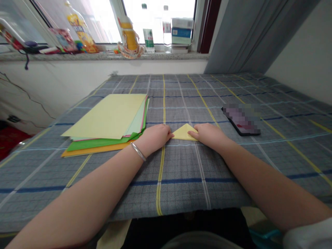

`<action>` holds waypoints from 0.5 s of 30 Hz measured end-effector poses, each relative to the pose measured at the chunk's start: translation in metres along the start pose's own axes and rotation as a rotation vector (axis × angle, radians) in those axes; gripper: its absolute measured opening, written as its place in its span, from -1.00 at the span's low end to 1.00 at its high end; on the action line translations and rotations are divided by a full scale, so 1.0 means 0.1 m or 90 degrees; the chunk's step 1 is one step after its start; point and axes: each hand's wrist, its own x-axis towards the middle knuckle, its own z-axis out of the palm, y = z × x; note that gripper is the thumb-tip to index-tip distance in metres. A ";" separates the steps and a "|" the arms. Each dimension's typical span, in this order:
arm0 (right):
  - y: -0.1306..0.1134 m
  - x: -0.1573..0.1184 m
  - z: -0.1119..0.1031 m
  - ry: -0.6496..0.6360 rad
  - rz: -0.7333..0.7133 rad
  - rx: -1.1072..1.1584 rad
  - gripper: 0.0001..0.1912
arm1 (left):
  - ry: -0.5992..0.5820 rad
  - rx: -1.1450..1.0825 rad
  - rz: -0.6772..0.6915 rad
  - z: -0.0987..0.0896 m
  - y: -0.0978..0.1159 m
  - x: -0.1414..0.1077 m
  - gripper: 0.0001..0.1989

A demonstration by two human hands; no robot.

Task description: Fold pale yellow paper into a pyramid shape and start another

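Observation:
A small sheet of pale yellow paper (184, 132), folded into a triangle, lies on the checked cloth with its tip pointing away from me. My left hand (158, 134) has its fingers closed on the triangle's left corner. On the other side, my right hand (206, 133) pinches the right part, the thumb lying on top of the paper. The far ends of both lower corners are hidden by my fingers. A silver bangle (138, 151) circles my left wrist. Just left of that hand sits a stack of coloured paper (109, 116), pale yellow uppermost, with green and orange sheets below.
A dark-edged phone (241, 121) lies to the right on the grey checked cloth (178, 162). Along the windowsill (103, 56) stand a juice bottle (80, 29), a yellow bottle (129, 34), clear bottles and stacked boxes (181, 33). A grey curtain (241, 34) hangs at the back right.

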 end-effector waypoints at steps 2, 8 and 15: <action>-0.01 -0.01 -0.01 -0.001 0.006 0.000 -0.55 | -0.003 0.018 -0.003 -0.01 0.02 0.00 -0.67; -0.04 -0.03 0.00 -0.001 0.016 -0.032 -0.54 | -0.004 0.108 -0.002 0.00 0.08 -0.04 -0.67; -0.02 -0.01 0.03 -0.001 0.024 -0.044 -0.52 | -0.051 0.003 0.049 -0.09 -0.04 -0.04 -0.74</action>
